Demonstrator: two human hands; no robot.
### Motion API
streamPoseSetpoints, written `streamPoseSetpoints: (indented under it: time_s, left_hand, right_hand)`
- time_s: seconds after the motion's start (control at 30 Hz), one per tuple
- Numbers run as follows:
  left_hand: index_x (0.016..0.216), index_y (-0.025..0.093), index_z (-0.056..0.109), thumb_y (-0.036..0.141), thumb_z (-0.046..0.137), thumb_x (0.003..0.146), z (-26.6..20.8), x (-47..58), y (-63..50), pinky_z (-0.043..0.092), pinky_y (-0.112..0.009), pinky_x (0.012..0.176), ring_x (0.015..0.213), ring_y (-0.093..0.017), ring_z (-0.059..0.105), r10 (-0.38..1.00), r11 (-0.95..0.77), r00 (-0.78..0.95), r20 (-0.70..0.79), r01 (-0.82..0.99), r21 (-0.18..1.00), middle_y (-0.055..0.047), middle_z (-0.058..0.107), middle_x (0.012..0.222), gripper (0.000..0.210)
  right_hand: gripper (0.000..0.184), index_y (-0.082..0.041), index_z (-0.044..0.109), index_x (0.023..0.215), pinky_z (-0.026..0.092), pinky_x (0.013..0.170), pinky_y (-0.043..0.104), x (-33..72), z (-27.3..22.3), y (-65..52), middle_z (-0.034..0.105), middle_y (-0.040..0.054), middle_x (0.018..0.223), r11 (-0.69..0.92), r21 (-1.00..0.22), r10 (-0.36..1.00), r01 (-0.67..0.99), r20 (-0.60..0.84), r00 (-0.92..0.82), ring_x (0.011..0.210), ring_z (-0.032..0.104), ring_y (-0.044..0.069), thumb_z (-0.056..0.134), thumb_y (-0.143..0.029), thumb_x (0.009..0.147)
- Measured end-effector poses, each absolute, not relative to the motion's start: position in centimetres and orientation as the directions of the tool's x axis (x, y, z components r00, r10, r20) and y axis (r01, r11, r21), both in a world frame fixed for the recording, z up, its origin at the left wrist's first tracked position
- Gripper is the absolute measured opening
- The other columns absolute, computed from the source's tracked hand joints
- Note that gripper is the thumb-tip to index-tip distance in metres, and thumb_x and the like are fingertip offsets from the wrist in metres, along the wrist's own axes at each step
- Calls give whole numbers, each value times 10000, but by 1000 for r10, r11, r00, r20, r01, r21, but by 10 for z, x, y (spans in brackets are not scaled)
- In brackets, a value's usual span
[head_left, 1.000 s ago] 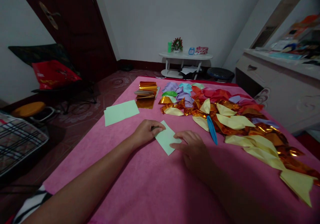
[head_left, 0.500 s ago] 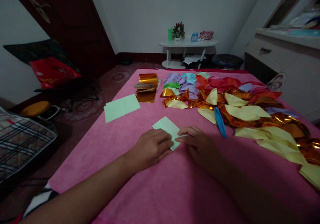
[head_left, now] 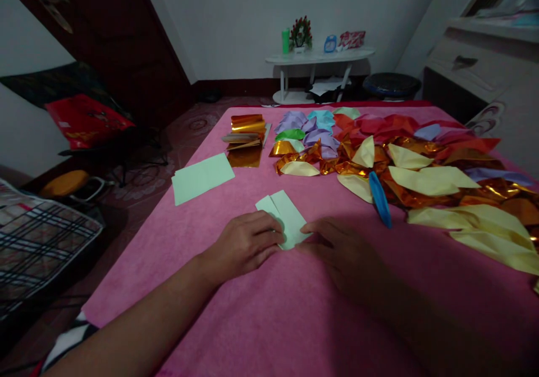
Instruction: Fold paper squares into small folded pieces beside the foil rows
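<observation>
In dim light, a white side table (head_left: 314,58) stands before a pale wall (head_left: 227,23), a dark-red door (head_left: 105,35) to the left.

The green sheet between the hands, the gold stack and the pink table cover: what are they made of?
Green sheet: most likely paper, matte, with a crisp fold edge.
Gold stack: probably foil or foil-coated paper, glossy, since it gleams brightly.
Pink cover: seems soft, dull cloth, from its slightly mottled surface; I can't tell the fibre.

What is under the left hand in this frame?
The left hand overlaps part of the folded pale green paper on the pink cloth; what it covers cannot be seen.
</observation>
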State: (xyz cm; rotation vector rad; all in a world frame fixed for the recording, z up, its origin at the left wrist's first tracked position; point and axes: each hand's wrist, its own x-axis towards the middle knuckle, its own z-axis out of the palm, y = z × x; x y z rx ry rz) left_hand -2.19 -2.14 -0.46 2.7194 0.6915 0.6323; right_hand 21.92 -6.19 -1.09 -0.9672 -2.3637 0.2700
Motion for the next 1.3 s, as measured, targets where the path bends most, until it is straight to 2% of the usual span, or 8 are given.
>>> streamPoseSetpoints:
  time_s: [0.17, 0.4, 0.53, 0.63, 0.9, 1.3]
  left_hand:
    - [1009, 188, 655, 225, 545, 872, -6, -16, -25, 446, -303, 743, 881, -180, 563, 554, -824, 758, 344, 441, 356, -62, 633, 972, 180]
    - [913, 188, 681, 207, 553, 862, -7, -7, -27, 438, -298, 761, 845, -160, 558, 696, -695, 641, 325, 488, 528, -43, 638, 903, 139]
    - [796, 193, 683, 209, 611, 821, -8, -2, -27, 435, -279, 723, 812, -147, 559, 808, -551, 535, 247, 539, 637, -20, 618, 846, 78]
    - [739, 192, 668, 219, 647, 790, -7, 0, -27, 431, -278, 709, 800, -146, 555, 860, -461, 477, 182, 572, 678, -13, 599, 836, 62]
    - [687, 180, 615, 222, 600, 809, -5, 6, -28, 430, -288, 701, 792, -159, 534, 883, -427, 440, 165, 607, 670, -21, 571, 818, 130]
    - [670, 172, 537, 207, 634, 750, -5, 9, -29, 432, -297, 674, 776, -167, 519, 883, -449, 435, 180, 665, 597, -27, 550, 811, 131]
  right_hand:
    - [285, -179, 692, 961, 467, 797, 366, 218, -13, -62, 632, 110, 1042, 704, -368, 709, 607, 413, -572, 907, 553, 215, 466, -61, 835]
    - [279, -172, 683, 975, 465, 808, 359, 218, -15, -62, 629, 107, 1047, 695, -361, 718, 622, 406, -566, 928, 550, 204, 452, -70, 857]
    - [283, -170, 683, 977, 466, 815, 368, 217, -15, -63, 628, 107, 1059, 680, -384, 733, 625, 393, -556, 937, 552, 214, 446, -70, 861]
    - [279, -164, 679, 979, 461, 828, 364, 217, -15, -63, 622, 108, 1070, 667, -406, 745, 625, 378, -550, 948, 550, 215, 451, -61, 856]
    - [266, -177, 675, 973, 462, 819, 369, 216, -14, -64, 617, 96, 1083, 653, -405, 757, 640, 360, -545, 944, 553, 218, 472, -65, 844]
    - [266, -163, 669, 982, 475, 827, 385, 215, -15, -64, 615, 103, 1088, 659, -379, 752, 650, 351, -558, 962, 546, 227, 485, -61, 819]
